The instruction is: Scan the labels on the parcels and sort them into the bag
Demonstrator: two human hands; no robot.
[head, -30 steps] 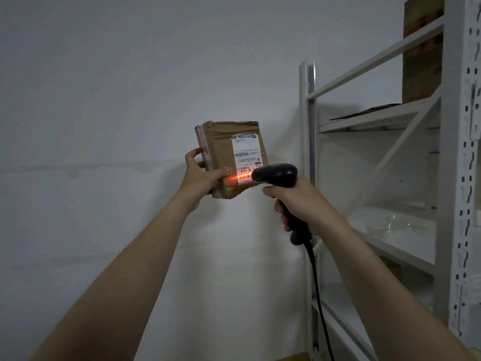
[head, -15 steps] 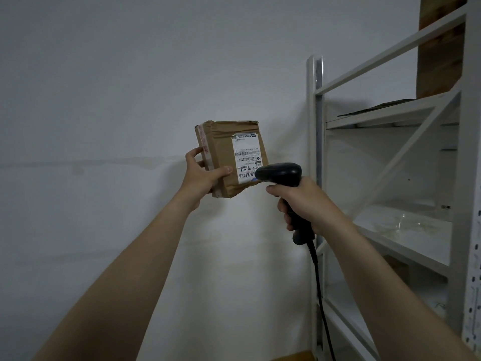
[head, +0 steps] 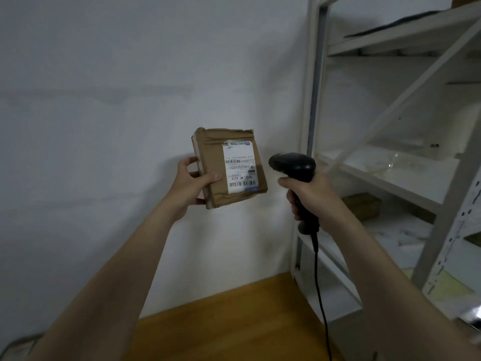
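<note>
To your right stood a pale metal shelf unit (head: 312,126), its corner post close to the wall and a diagonal brace crossing its side. On the top board you had a dark flat sheet (head: 406,19). The middle board carried some crumpled clear plastic (head: 400,162). On the board below lay a brown parcel (head: 361,204), with white crumpled material (head: 395,233) near it. Under it all was a wooden floor (head: 234,321).
</note>
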